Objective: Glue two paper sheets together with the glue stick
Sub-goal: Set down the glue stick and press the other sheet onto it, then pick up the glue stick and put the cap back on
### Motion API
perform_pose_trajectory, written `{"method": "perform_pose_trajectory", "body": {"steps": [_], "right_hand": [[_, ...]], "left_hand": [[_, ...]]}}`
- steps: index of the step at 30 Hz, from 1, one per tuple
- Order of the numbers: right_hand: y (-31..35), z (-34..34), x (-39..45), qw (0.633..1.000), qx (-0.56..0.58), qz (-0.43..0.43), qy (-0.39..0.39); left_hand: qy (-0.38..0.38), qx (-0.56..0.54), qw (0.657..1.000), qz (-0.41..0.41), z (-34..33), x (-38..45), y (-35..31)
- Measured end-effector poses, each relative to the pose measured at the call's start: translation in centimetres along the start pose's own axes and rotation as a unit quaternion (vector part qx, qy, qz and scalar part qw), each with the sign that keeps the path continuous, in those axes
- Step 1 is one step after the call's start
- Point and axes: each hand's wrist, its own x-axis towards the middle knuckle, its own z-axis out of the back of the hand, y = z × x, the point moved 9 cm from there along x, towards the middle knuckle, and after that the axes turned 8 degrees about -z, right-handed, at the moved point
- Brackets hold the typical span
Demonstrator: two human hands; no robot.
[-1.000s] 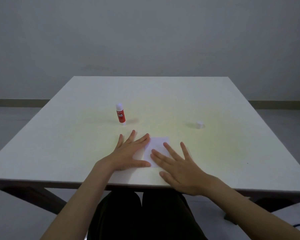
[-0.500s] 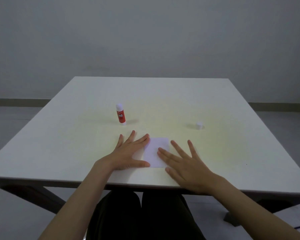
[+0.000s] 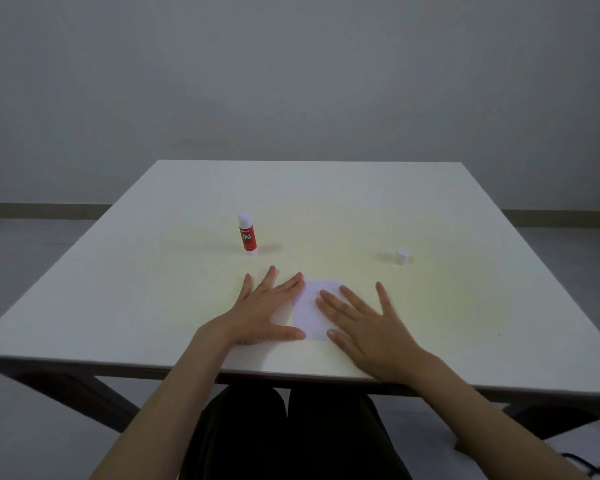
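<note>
Hands flat and spread, holding nothing: the left hand (image 3: 262, 315) and right hand (image 3: 364, 327) press the paper (image 3: 314, 306) at lower centre of the table (image 3: 465, 306). Uneven pressure could skew the sheets. The glue stick (image 3: 247, 234) stands uncapped, its cap (image 3: 402, 256) at right. The right hand has slid rightward since a second ago.

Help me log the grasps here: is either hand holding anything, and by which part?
Nothing is gripped. The left hand and right hand lie flat and open, pressing the paper on its left and right sides.
</note>
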Motion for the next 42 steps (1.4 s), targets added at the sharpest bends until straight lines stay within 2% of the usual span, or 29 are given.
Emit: {"method": "perform_pose_trajectory", "body": {"steps": [3,9,11,12,13,14,16,17,18,19,21,24,25,26,28,32,34,36,38,39,40,42], "right_hand": [[-0.9,0.0,0.6,0.999,0.012,-0.031,-0.002],[-1.0,-0.2,0.8,0.999,0.023,-0.028,-0.012],[-1.1,-0.1,0.9,0.998,0.045,-0.033,-0.014],[-1.2,0.1,1.0,0.998,0.059,-0.035,-0.015],[-1.2,0.3,1.1,0.997,0.071,-0.037,-0.018],[-1.3,0.6,1.3,0.995,0.085,-0.038,-0.024],[-1.2,1.4,1.5,0.989,0.130,-0.040,-0.051],[-1.0,2.0,1.6,0.984,0.161,-0.038,-0.071],[-0.9,2.5,1.6,0.975,0.197,-0.036,-0.093],[-1.0,3.1,1.6,0.963,0.237,-0.038,-0.118],[-2.6,3.7,1.3,0.915,0.354,-0.076,-0.177],[-7.3,3.4,-0.1,0.757,0.560,-0.195,-0.274],[-8.3,3.0,-0.5,0.714,0.595,-0.222,-0.293],[-8.8,2.7,-0.6,0.693,0.610,-0.234,-0.303],[-8.9,2.4,-0.5,0.690,0.614,-0.233,-0.306],[-8.7,2.3,0.0,0.708,0.602,-0.225,-0.292],[-8.3,2.4,0.2,0.726,0.591,-0.214,-0.280],[-7.1,2.9,1.0,0.764,0.568,-0.184,-0.246],[-4.9,3.0,2.8,0.797,0.569,-0.138,-0.151],[-3.8,3.0,3.7,0.797,0.587,-0.116,-0.084],[-2.7,3.0,4.4,0.783,0.614,-0.095,-0.016],[-1.4,3.1,4.9,0.718,0.687,-0.049,0.098]], "left_hand": [[0.001,0.005,1.000,-0.001,0.0,0.1,0.1],[-0.020,0.006,1.000,-0.005,-0.1,0.0,0.2],[-0.038,-0.052,0.998,0.000,0.2,-0.3,0.3],[-0.073,-0.114,0.991,0.007,0.8,-0.6,0.5],[-0.137,-0.190,0.972,0.016,2.0,-1.1,0.8],[-0.228,-0.265,0.937,0.023,3.6,-1.8,1.3],[-0.438,-0.371,0.817,0.062,6.4,-4.2,3.5],[-0.517,-0.381,0.761,0.098,7.3,-5.5,4.7],[-0.566,-0.367,0.726,0.134,8.0,-6.3,5.8],[-0.586,-0.351,0.712,0.165,8.6,-6.5,6.7],[-0.564,-0.335,0.728,0.201,9.5,-5.3,7.8],[-0.516,-0.332,0.761,0.212,10.1,-2.4,8.4],[-0.514,-0.325,0.763,0.219,10.1,-1.9,8.5],[-0.514,-0.315,0.765,0.225,10.0,-1.4,8.6],[-0.520,-0.275,0.775,0.233,10.1,-0.9,8.1],[-0.531,-0.256,0.775,0.227,9.8,-1.0,7.2],[-0.503,-0.272,0.800,0.184,9.8,-0.4,5.5],[-0.457,-0.346,0.812,0.112,9.5,0.9,2.7],[-0.422,-0.441,0.791,0.051,8.8,1.9,-0.4],[-0.413,-0.470,0.779,0.032,8.7,2.2,-1.8],[-0.408,-0.486,0.773,0.018,8.6,2.3,-3.0],[-0.402,-0.493,0.771,0.003,8.9,2.1,-4.6]]}}
